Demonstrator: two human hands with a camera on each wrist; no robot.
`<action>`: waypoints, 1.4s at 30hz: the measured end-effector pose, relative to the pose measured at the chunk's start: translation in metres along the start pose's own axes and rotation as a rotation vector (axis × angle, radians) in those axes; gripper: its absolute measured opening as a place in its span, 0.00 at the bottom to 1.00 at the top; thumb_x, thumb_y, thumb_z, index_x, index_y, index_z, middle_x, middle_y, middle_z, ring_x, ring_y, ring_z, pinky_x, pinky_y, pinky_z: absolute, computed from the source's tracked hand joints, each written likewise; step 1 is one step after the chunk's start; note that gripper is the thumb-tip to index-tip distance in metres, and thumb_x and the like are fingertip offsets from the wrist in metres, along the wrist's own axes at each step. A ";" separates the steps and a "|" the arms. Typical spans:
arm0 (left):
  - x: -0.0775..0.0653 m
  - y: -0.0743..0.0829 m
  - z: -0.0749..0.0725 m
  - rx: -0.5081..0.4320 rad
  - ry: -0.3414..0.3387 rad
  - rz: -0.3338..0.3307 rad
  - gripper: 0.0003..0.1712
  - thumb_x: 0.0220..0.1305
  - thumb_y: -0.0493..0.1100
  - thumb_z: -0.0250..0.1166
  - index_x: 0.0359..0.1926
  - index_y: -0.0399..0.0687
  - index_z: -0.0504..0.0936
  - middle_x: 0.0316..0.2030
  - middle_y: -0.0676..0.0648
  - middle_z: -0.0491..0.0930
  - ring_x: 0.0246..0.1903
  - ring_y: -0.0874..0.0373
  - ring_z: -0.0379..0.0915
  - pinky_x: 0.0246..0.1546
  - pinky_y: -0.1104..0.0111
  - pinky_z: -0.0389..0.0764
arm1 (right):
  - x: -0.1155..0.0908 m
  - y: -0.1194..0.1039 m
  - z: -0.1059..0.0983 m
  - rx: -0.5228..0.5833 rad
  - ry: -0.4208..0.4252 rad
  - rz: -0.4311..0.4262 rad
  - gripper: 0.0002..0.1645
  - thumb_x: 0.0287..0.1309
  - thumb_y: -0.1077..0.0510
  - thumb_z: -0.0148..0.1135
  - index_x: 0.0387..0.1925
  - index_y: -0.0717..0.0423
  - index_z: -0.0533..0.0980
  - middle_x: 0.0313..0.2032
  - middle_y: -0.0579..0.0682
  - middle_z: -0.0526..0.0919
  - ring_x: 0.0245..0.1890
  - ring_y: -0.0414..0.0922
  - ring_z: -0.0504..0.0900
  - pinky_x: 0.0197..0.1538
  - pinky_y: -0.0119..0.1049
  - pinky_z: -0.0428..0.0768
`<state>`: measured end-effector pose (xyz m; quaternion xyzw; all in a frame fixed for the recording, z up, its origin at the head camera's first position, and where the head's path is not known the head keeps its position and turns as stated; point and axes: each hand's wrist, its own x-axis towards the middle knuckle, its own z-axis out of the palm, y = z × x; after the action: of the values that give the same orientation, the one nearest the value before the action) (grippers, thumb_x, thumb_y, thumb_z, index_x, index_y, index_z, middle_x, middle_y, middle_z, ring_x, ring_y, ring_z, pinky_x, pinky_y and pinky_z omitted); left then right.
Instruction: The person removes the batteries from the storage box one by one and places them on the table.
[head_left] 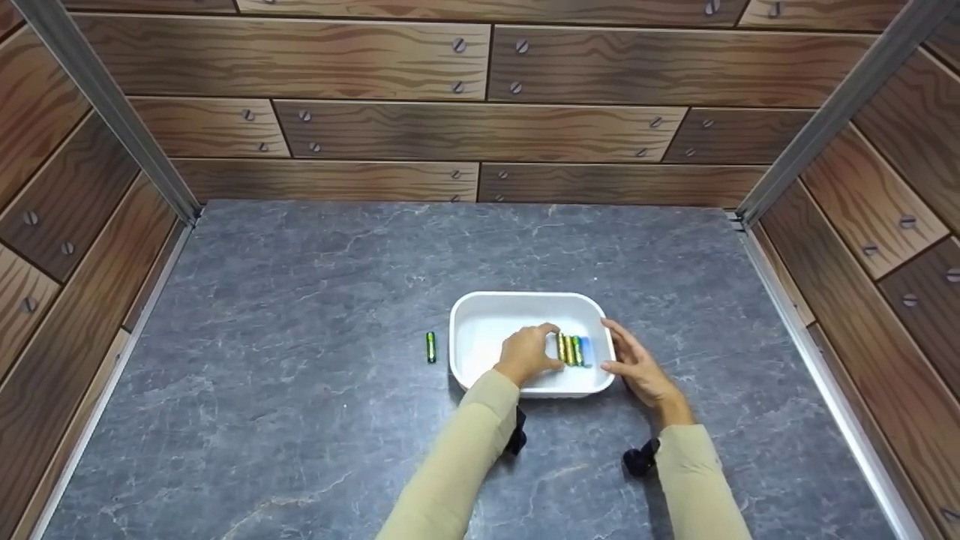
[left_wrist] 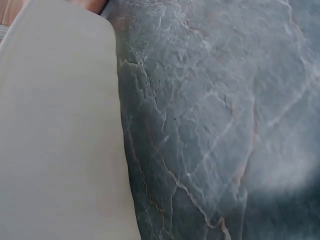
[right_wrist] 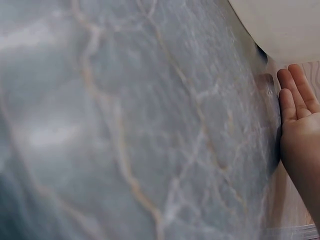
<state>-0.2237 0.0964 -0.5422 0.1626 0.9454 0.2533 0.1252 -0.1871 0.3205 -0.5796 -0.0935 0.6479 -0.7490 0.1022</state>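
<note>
A white rectangular tray (head_left: 487, 298) with rounded corners stands on the grey marbled surface. Inside it, toward the right end, several batteries lie side by side: green-and-gold ones (head_left: 569, 350) and a light blue one (head_left: 587, 351) at the right. My left hand (head_left: 527, 352) reaches in over the front rim and pinches the leftmost battery (head_left: 561, 348) lengthwise between thumb and fingers. The right hand (head_left: 637, 369) touches the tray's right rim with spread fingers and thumb; the right wrist view shows several fingers fairly straight. Outside, left of the tray, a single green battery (head_left: 431, 347) lies.
Wood-patterned panels (head_left: 375, 131) close off the back and both sides. Metal posts (head_left: 832, 120) rise at the rear corners. Black wrist devices (head_left: 640, 459) sit by the sleeves. The left wrist view holds mostly sleeve (left_wrist: 60, 120) and marbled surface (left_wrist: 225, 100).
</note>
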 end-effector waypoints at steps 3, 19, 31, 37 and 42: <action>0.000 0.002 0.002 0.044 -0.011 -0.028 0.36 0.49 0.54 0.75 0.61 0.59 0.75 0.51 0.49 0.84 0.51 0.54 0.80 0.50 0.63 0.80 | 0.001 0.001 0.001 0.004 -0.021 -0.015 0.44 0.54 0.72 0.61 0.71 0.55 0.57 0.59 0.34 0.74 0.59 0.29 0.73 0.58 0.23 0.73; 0.001 0.004 0.005 0.152 0.006 -0.034 0.33 0.51 0.58 0.73 0.58 0.57 0.77 0.49 0.51 0.85 0.48 0.56 0.82 0.47 0.63 0.81 | 0.001 0.002 0.004 0.008 0.019 -0.007 0.43 0.53 0.73 0.61 0.69 0.52 0.60 0.57 0.35 0.75 0.58 0.30 0.74 0.58 0.22 0.72; -0.002 0.003 -0.008 0.101 0.019 -0.005 0.32 0.48 0.60 0.74 0.54 0.57 0.79 0.43 0.50 0.85 0.42 0.57 0.81 0.41 0.63 0.81 | -0.001 0.000 0.003 0.012 0.038 0.017 0.45 0.52 0.73 0.61 0.71 0.58 0.57 0.57 0.34 0.75 0.57 0.30 0.74 0.58 0.23 0.73; -0.003 0.001 -0.012 0.099 0.018 0.038 0.30 0.47 0.61 0.74 0.52 0.59 0.81 0.38 0.51 0.85 0.37 0.58 0.79 0.37 0.64 0.80 | 0.000 0.000 0.003 -0.013 0.040 0.038 0.46 0.53 0.74 0.59 0.72 0.61 0.53 0.58 0.33 0.74 0.58 0.29 0.73 0.58 0.23 0.72; -0.008 0.000 -0.019 0.092 0.017 0.078 0.30 0.48 0.60 0.74 0.53 0.58 0.81 0.36 0.51 0.85 0.36 0.58 0.79 0.35 0.65 0.78 | 0.000 0.000 0.003 -0.003 0.030 0.014 0.44 0.53 0.74 0.60 0.71 0.57 0.57 0.58 0.35 0.74 0.58 0.30 0.73 0.58 0.23 0.73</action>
<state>-0.2221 0.0849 -0.5250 0.2028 0.9500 0.2156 0.0994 -0.1865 0.3180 -0.5797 -0.0780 0.6510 -0.7487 0.0977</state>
